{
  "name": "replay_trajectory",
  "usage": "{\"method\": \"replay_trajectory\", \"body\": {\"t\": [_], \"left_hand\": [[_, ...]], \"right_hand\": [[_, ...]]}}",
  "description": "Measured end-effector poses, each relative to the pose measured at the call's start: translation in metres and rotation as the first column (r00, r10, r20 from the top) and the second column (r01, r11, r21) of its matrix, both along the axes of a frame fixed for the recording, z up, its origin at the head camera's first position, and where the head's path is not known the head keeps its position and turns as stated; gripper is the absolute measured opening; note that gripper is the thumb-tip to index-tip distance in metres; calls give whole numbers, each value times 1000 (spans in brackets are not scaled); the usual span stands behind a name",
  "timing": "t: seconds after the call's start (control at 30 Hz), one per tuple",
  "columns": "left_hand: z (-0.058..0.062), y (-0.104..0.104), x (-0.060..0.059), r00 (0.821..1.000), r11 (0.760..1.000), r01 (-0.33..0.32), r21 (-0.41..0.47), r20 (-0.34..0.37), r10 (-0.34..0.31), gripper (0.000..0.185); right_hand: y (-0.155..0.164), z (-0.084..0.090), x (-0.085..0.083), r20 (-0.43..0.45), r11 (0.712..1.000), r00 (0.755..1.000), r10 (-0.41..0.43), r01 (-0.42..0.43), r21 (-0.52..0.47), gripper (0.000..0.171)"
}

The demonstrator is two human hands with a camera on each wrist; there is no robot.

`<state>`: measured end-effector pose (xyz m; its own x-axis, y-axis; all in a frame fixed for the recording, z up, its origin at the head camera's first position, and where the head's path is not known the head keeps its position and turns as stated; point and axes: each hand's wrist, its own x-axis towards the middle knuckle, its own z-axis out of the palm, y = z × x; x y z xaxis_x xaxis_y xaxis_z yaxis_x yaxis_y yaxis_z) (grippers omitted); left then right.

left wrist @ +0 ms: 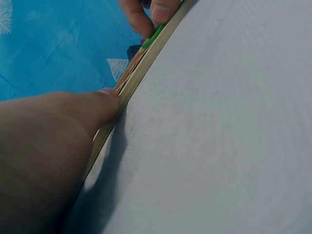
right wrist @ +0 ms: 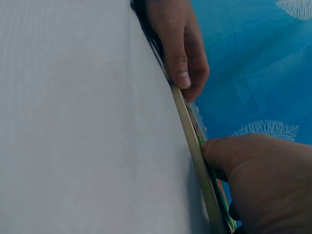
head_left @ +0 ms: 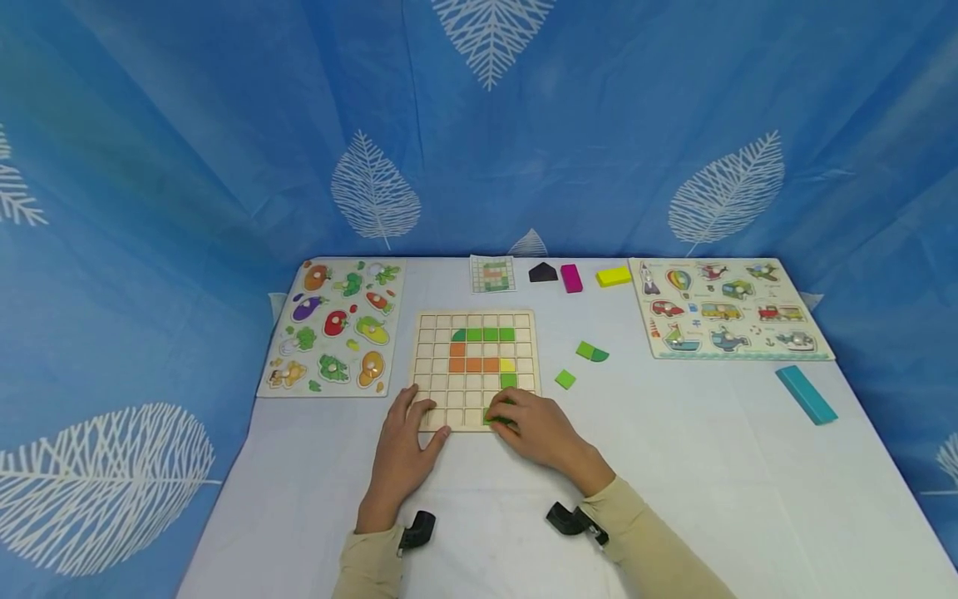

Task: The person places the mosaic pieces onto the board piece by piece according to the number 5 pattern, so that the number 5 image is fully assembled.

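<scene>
A wooden grid board (head_left: 441,333) lies on the white table, with green, orange and one yellow tile set into its squares. My left hand (head_left: 419,416) rests flat on the board's near left corner, fingers straight and thumb against the front edge (left wrist: 141,63). My right hand (head_left: 509,414) curls over a green tile (head_left: 496,418) at the board's near right part and pinches it. In the left wrist view those fingertips (left wrist: 161,9) sit on the green tile (left wrist: 153,35). The right wrist view shows the board's edge (right wrist: 195,151) between both hands.
A vegetable peg puzzle (head_left: 337,326) lies left of the board and a vehicle puzzle (head_left: 726,308) at the far right. A pattern card (head_left: 493,274), dark block (head_left: 542,272), magenta block (head_left: 571,278) and yellow block (head_left: 614,276) line the back. Loose green pieces (head_left: 591,351) and a teal block (head_left: 805,394) lie to the right.
</scene>
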<state>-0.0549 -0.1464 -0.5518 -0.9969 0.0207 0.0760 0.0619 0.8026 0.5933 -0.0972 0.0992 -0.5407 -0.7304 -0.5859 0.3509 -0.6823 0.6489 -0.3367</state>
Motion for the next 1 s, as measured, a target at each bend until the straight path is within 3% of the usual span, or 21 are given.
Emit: {"method": "replay_trajectory", "body": {"t": [0.33,0.47,0.57,0.67,0.83,1.0], "left_hand": [[0,-1,0,1000,1000,6,-2,-21,-6,45],[0,-1,0,1000,1000,3,0,-6,-3,45],[1,0,0,1000,1000,0,6,7,0,46],[1,0,0,1000,1000,-3,4,7,3,46],[0,0,0,1000,1000,-7,-7,-1,7,45],[3,1,1,1000,1000,-4,6,3,4,45]], "right_hand": [[2,0,1,-29,999,1000,-1,2,35,6],[15,-2,2,-29,1000,999,-27,26,-16,8],[33,-2,0,-25,992,994,-103,101,-76,10],[56,-4,-5,-13,971,976,-219,216,-105,16],[87,-7,-10,56,912,920,-388,392,-119,28],[98,-9,-13,145,883,882,-449,462,-80,41]]}}
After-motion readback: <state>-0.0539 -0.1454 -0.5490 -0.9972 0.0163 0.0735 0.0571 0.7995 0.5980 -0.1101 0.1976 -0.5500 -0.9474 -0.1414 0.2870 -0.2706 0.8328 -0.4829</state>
